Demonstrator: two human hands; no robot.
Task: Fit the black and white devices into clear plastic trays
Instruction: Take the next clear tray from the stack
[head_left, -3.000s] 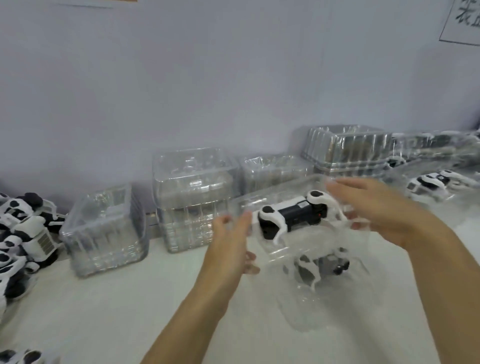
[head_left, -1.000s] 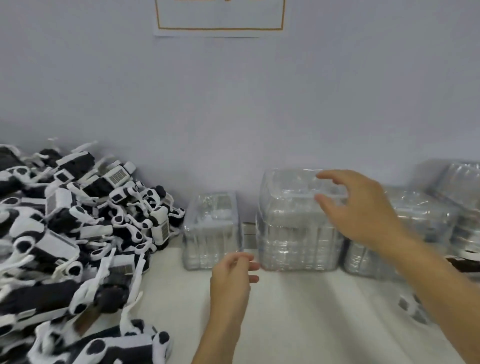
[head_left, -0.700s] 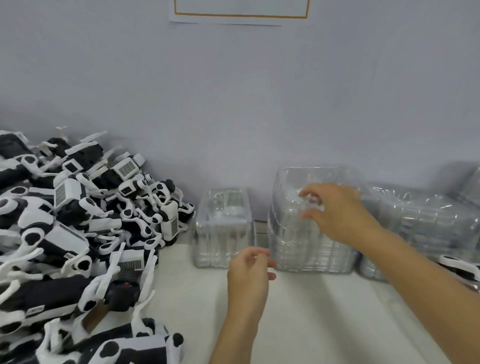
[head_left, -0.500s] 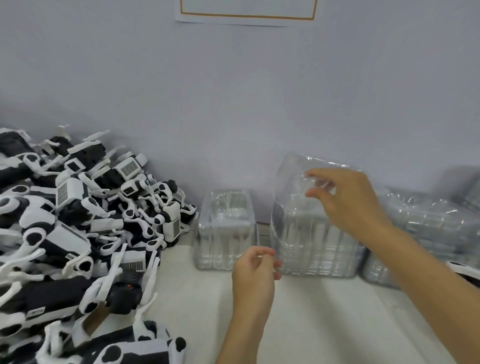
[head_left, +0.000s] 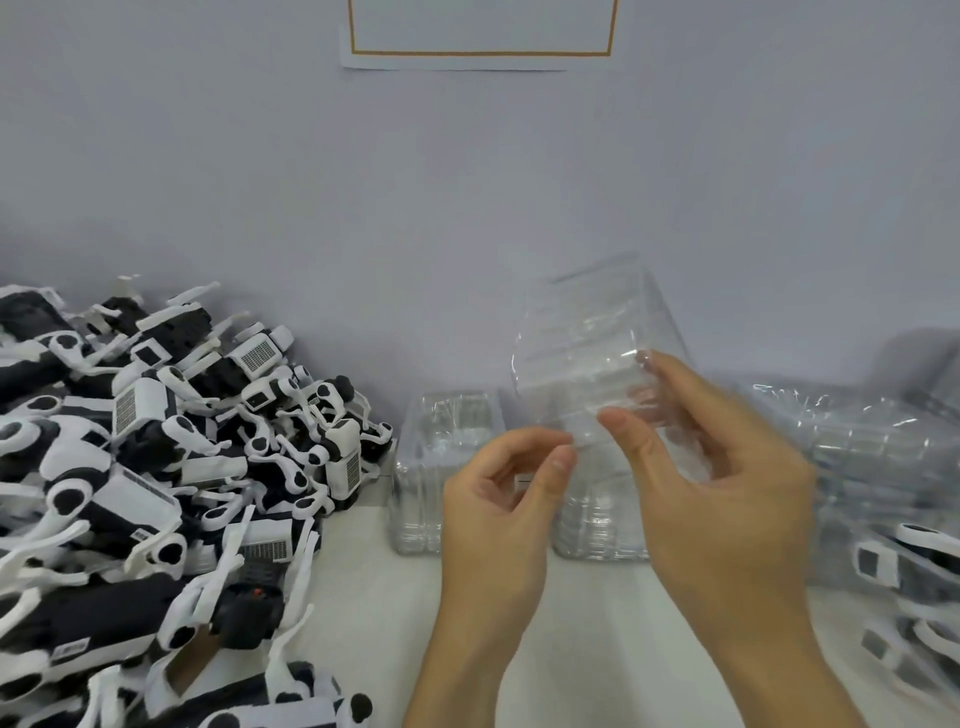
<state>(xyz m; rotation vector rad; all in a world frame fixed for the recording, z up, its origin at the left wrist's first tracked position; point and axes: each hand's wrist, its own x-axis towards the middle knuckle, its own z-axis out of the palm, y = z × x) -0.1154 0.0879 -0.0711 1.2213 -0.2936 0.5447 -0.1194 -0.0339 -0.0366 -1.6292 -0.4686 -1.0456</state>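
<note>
Tray: a thin, glossy, ribbed clear plastic tray (head_left: 587, 364) was tilted above the tray stack (head_left: 602, 525).
Hands: right hand (head_left: 717, 467) gripped its edge; left hand (head_left: 498, 499) pinched its corner.
Devices: a jumbled black-and-white device heap (head_left: 156, 467) lay left of the stack on the pale counter (head_left: 597, 649).

A heap of black-and-white plastic devices (head_left: 156, 467) lay at the table's left. Stacks of clear plastic trays (head_left: 441, 467) stood against the wall, right of it; both hands held one tray (head_left: 587, 353) above them.
</note>
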